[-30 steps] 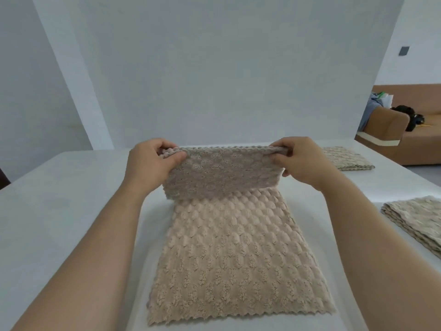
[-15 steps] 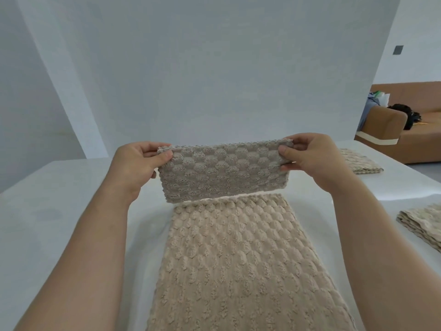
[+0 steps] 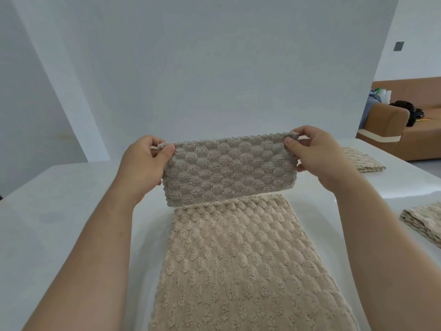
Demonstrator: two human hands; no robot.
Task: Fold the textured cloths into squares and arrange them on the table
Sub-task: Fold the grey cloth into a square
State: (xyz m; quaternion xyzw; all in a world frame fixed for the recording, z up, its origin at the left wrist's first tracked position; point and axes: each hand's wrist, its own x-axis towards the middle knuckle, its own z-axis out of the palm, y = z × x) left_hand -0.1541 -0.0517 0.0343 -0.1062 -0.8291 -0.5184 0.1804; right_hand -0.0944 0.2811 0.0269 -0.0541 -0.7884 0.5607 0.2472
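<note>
A beige textured cloth (image 3: 238, 259) lies lengthwise on the white table (image 3: 59, 211), its near end running out of the bottom of the view. Its far end is lifted and curled back toward me, showing a greyer underside (image 3: 229, 170). My left hand (image 3: 143, 163) pinches the far left corner between thumb and fingers. At the far right corner, my right hand (image 3: 315, 154) pinches the same way. Both corners hang above the table, the right one slightly higher.
A folded cloth (image 3: 362, 158) lies at the table's far right. A stack of folded cloths (image 3: 424, 223) sits at the right edge. A white wall stands behind the table. A brown sofa (image 3: 405, 130) is beyond, to the right.
Both hands have raised the cloth's far edge higher and drawn it toward me, so more of the underside hangs down. The view has tilted up slightly.
</note>
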